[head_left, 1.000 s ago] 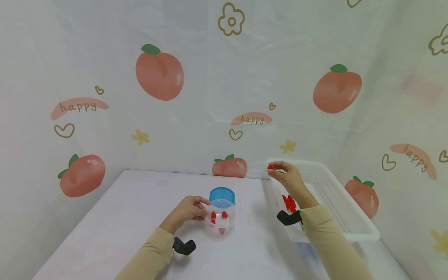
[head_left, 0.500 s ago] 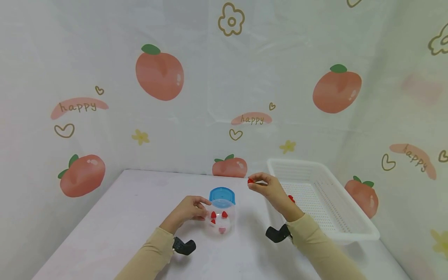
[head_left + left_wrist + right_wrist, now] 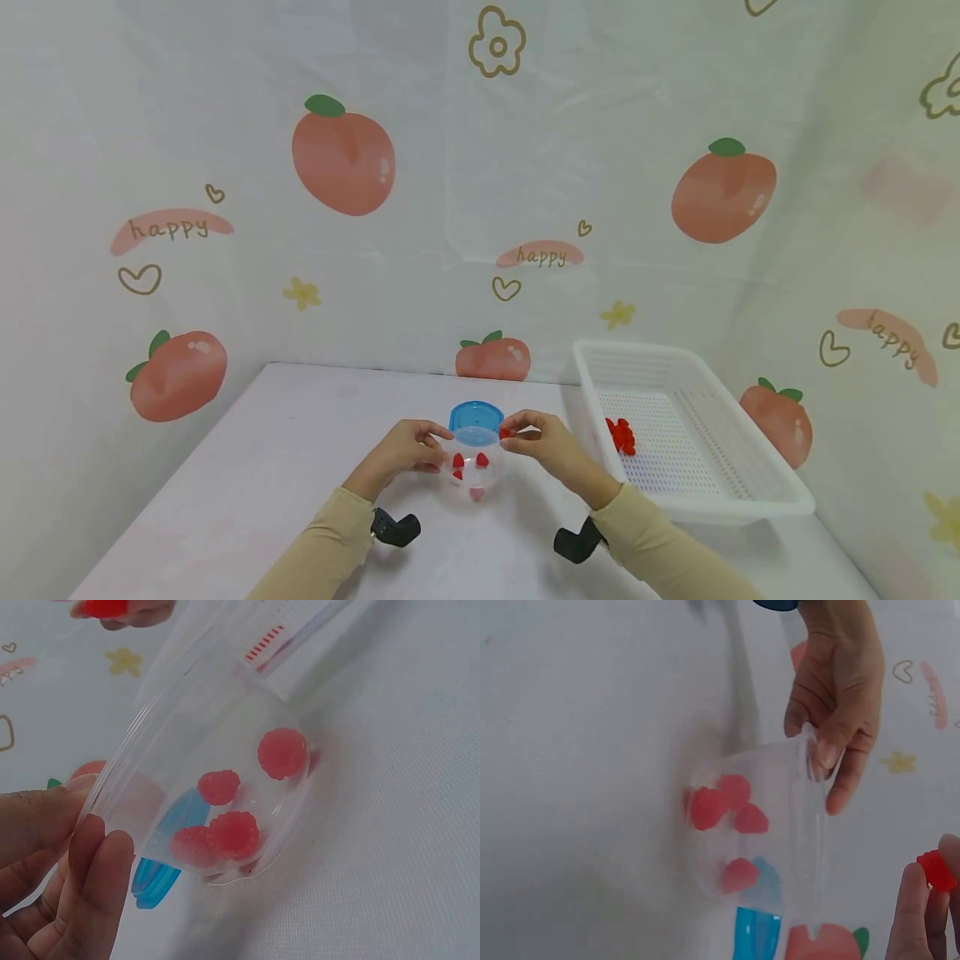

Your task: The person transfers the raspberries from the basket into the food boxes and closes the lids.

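Observation:
My left hand (image 3: 405, 448) pinches the rim of a clear plastic tub (image 3: 776, 780) between thumb and fingers. The tub stands on the white table and several red raspberries (image 3: 234, 835) lie at its bottom. My right hand (image 3: 542, 439) is just right of the tub's rim, pinching one raspberry (image 3: 936, 870) between thumb and fingertips. In the left wrist view, that raspberry and the right fingertips show beyond the tub's mouth. A blue lid (image 3: 476, 413) lies directly behind the tub, partly seen through its clear wall.
At the right, a white perforated basket (image 3: 720, 507) stands on the table (image 3: 315, 417). A cluster of red raspberries (image 3: 621, 437) lies by its left wall. Behind the table hangs a white cloth (image 3: 420, 275) printed with fruit and flowers.
My right hand has moved left and down from over the basket to the tub's rim, carrying the raspberry. The left hand has kept its place and grip on the tub.

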`<action>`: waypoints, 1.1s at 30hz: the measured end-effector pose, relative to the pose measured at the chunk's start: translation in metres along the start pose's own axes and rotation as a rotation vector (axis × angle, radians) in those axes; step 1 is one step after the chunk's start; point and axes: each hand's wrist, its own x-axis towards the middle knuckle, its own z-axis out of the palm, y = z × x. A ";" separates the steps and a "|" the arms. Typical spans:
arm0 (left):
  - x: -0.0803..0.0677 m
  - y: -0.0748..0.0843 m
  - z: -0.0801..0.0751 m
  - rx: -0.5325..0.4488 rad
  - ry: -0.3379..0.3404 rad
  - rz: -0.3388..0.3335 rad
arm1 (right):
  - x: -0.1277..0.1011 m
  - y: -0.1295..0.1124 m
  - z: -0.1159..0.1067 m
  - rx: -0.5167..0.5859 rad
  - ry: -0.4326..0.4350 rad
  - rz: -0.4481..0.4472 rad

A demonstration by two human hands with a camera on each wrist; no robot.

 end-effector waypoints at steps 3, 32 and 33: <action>0.000 0.000 0.000 0.002 0.001 -0.001 | -0.002 0.005 0.004 -0.007 -0.025 0.009; 0.003 -0.003 0.000 0.001 -0.003 0.002 | 0.001 0.021 0.019 -0.053 -0.082 0.003; 0.003 -0.003 0.000 0.001 -0.004 0.003 | 0.001 0.021 0.019 -0.051 -0.081 0.003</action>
